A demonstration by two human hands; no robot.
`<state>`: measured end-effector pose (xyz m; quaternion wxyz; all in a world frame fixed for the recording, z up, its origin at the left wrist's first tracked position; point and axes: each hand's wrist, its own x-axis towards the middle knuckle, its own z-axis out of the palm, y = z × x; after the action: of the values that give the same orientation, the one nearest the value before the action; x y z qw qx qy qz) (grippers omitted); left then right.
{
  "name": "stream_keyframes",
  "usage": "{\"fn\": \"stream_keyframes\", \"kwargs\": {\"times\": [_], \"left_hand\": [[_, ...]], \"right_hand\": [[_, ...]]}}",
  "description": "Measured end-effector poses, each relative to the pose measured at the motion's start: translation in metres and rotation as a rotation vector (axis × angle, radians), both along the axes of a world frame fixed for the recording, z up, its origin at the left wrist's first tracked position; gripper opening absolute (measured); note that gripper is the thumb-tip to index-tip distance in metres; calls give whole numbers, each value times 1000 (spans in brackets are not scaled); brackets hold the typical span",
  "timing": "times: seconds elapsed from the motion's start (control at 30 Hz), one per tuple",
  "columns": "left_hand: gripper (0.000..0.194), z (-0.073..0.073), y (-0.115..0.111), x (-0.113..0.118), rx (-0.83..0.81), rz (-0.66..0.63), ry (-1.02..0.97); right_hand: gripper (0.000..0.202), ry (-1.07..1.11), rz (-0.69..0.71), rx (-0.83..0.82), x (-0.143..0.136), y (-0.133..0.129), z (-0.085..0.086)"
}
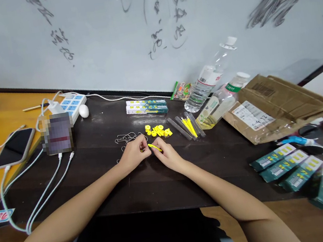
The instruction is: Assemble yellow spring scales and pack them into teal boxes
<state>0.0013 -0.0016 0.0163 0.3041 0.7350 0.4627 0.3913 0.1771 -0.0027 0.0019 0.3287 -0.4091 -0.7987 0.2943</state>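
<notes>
My right hand (166,153) pinches a small yellow plastic piece (155,147) over the dark table. Close beside it, my left hand (136,153) has its fingers pressed together near the piece's left end; what it holds is too small to make out. Bent metal wire hooks (127,137) lie just behind my left hand. Beyond both hands is a small pile of yellow plastic parts (158,130). To its right rest clear plastic tubes (179,129) and thin yellow strips (189,127).
Two narrow boxes (146,107) lie at the back. Two bottles (205,85) lean near a brown parcel (270,108). Several green boxes (300,172) are at the right. A power strip (73,106), white cables and a phone (15,147) are at the left.
</notes>
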Motion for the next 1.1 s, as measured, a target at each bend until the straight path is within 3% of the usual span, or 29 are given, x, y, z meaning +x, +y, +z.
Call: {"fn": "stream_keyframes", "kwargs": {"times": [0.37, 0.53, 0.67, 0.83, 0.93, 1.1], "left_hand": [[9, -6, 1, 1, -85, 14, -83], [10, -9, 3, 0, -144, 15, -163], [8, -14, 7, 0, -174, -63, -270], [11, -11, 7, 1, -209, -187, -391], [13, -10, 6, 0, -178, -174, -366], [13, -13, 6, -1, -59, -118, -228]], "right_hand": [[16, -415, -32, 296, 3, 1, -7], [18, -490, -21, 345, 4, 2, -10], [18, -426, -36, 318, 4, 1, -4], [19, -110, -58, 218, 6, 1, 4], [14, 28, -48, 158, 6, 3, 6], [11, 62, -19, 123, 6, 5, 5]]}}
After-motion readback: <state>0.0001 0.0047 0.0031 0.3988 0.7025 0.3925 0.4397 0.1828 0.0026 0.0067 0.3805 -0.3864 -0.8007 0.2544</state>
